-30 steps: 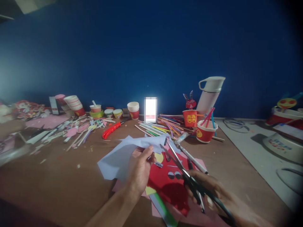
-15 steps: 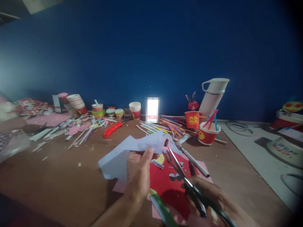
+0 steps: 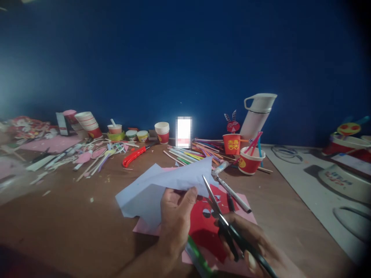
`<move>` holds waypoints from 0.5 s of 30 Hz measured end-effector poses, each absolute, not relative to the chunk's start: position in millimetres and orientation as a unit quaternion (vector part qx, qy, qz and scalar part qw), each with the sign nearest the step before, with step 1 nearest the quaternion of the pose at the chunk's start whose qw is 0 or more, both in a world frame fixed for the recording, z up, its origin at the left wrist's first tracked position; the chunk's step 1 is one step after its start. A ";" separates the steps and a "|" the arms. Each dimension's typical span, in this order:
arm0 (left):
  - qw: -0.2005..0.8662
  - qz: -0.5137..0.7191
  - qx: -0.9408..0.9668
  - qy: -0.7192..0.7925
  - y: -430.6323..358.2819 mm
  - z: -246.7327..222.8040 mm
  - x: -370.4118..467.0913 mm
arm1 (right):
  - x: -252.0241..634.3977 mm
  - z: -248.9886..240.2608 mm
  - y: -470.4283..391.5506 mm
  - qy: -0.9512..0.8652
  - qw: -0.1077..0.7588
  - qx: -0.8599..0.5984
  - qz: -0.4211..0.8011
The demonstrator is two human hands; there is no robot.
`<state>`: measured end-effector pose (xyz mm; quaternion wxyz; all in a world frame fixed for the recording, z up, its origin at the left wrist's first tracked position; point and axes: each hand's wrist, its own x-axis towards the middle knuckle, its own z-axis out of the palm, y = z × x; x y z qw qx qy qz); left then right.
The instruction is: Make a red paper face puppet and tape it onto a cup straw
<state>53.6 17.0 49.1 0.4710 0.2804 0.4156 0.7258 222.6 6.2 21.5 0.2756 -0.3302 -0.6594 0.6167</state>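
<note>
A light blue-white paper (image 3: 179, 173) is pinched between the thumb and fingers of my left hand (image 3: 176, 216). My right hand (image 3: 246, 235) grips black-handled scissors (image 3: 222, 222), whose upper blade lies against the paper's right end. Below both hands is a red sheet (image 3: 205, 231) with small cut-out shapes on it, resting on pink paper (image 3: 243, 200). A larger pale sheet (image 3: 139, 193) extends to the left beneath the held paper. A green strip-like item (image 3: 198, 255) lies near my left wrist.
Coloured sticks (image 3: 191, 154), a red utility knife (image 3: 135, 155) and paper cups (image 3: 162, 132) stand or lie behind. At the right are a red-and-white cup (image 3: 251, 160) and a white flask (image 3: 256, 116). Paper scraps (image 3: 87, 156) litter the left side.
The held paper and my left hand have moved right, toward the scissors, covering part of the red sheet. The blades now meet the paper's edge. The whole view has shifted slightly.
</note>
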 end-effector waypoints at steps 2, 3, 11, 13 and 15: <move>0.470 0.721 0.283 0.423 15.7 50.0 55.0 | 222.0 25.5 5.0 -0.652 0.273 -0.347 0.616; 0.471 0.718 0.285 0.425 14.9 50.4 55.5 | 221.6 27.4 4.7 -0.650 0.270 -0.352 0.617; 0.480 0.712 0.292 0.421 12.8 48.2 56.5 | 218.4 31.2 4.3 -0.648 0.259 -0.362 0.618; 0.478 0.710 0.301 0.420 13.5 47.2 55.9 | 217.8 30.4 3.5 -0.646 0.265 -0.361 0.618; 0.481 0.709 0.311 0.412 13.9 45.9 54.8 | 217.6 29.4 2.9 -0.643 0.268 -0.362 0.619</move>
